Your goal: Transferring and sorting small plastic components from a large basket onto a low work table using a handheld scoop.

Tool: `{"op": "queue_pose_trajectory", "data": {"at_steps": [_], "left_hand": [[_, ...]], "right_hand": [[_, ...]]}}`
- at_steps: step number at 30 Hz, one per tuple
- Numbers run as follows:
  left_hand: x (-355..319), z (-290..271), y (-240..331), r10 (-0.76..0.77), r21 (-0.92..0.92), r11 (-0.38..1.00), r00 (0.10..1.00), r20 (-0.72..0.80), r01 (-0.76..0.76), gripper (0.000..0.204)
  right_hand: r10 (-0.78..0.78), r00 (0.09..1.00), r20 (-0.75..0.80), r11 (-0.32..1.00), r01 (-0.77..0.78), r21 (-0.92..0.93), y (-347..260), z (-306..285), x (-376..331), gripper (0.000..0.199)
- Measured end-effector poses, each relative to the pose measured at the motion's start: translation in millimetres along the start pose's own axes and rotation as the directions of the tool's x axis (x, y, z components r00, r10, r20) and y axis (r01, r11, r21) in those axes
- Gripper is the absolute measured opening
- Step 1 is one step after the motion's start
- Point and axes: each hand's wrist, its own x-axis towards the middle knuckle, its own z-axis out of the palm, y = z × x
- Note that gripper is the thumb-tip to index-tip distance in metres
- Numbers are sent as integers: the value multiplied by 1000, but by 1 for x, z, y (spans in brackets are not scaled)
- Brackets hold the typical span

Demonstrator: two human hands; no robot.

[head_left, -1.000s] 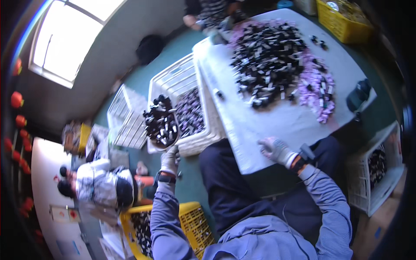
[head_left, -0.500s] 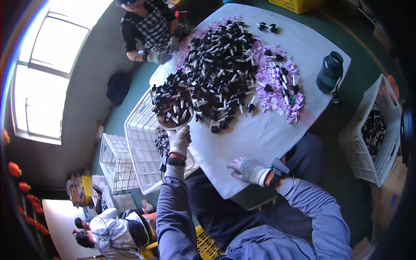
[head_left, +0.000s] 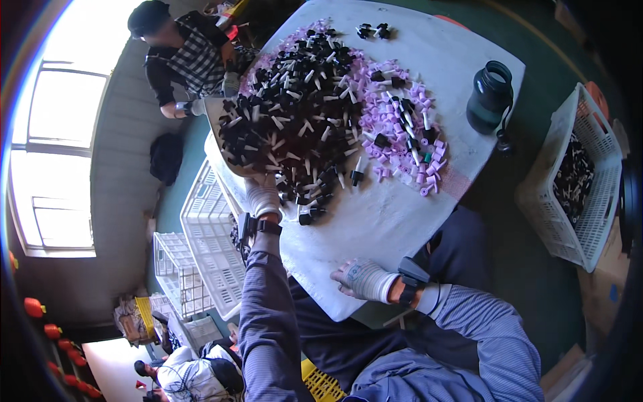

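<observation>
My gloved left hand (head_left: 262, 197) is closed on the near rim of a pale bowl (head_left: 231, 163) at the table's left edge. Black droppers with white stems (head_left: 258, 137) heap over the bowl and hide its inside. Behind it spreads the larger pile of the same pieces (head_left: 318, 100). To its right lie small lilac caps (head_left: 395, 134), with several black pieces among them. My gloved right hand (head_left: 365, 278) rests on the near part of the white table (head_left: 395, 214), fingers loosely apart and holding nothing.
Across the table a co-worker's gloved hand (head_left: 231, 84) is beside the pile. A dark bottle (head_left: 489, 97) stands at the right edge. White crates (head_left: 211, 234) stand at left; another crate (head_left: 593, 231), at right, holds black pieces. Other people (head_left: 194, 375) sit at lower left.
My left hand and the bowl have moved forward, against the pile. My right hand stays on the table. The whole view has shifted, and the co-worker's hands sit differently.
</observation>
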Motion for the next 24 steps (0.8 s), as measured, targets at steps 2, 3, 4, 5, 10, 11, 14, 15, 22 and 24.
{"op": "queue_pose_trajectory", "data": {"at_steps": [2,3,4,5,10,11,14,15,22,24], "left_hand": [[-8,-1,15,175,-99,979,984,-27,-177,58],[0,-3,-1,303,27,953,951,-66,-302,63],[0,-7,-7,302,35,953,951,-68,-300,63],[-5,-6,-5,282,143,953,954,-102,-267,61],[-26,-13,-6,138,264,958,986,-91,-109,65],[-35,-17,-4,281,422,881,954,-100,-215,70],[-54,-17,-14,391,401,862,910,-140,-309,69],[-60,-19,-16,338,369,888,933,-122,-273,69],[-100,-30,-19,248,280,937,963,-103,-211,71],[-109,-33,-22,207,250,953,971,-117,-173,70]], "right_hand": [[-3,1000,-3,1000,3,3,0,1,0,27],[-16,1000,-7,1000,16,0,-3,0,0,27],[-24,1000,-8,1000,24,4,-5,0,0,27],[-24,1000,-18,1000,24,-5,-4,1,-1,27],[-5,1000,-28,1000,5,4,-1,1,-4,27],[-11,999,-37,1000,11,0,0,2,-3,28],[-32,997,-69,999,32,-13,3,5,-5,28],[-48,995,-92,999,46,-23,2,4,-6,28],[-37,996,-78,999,36,-16,0,8,-7,28],[-44,994,-105,999,43,-21,0,8,-6,29]]}}
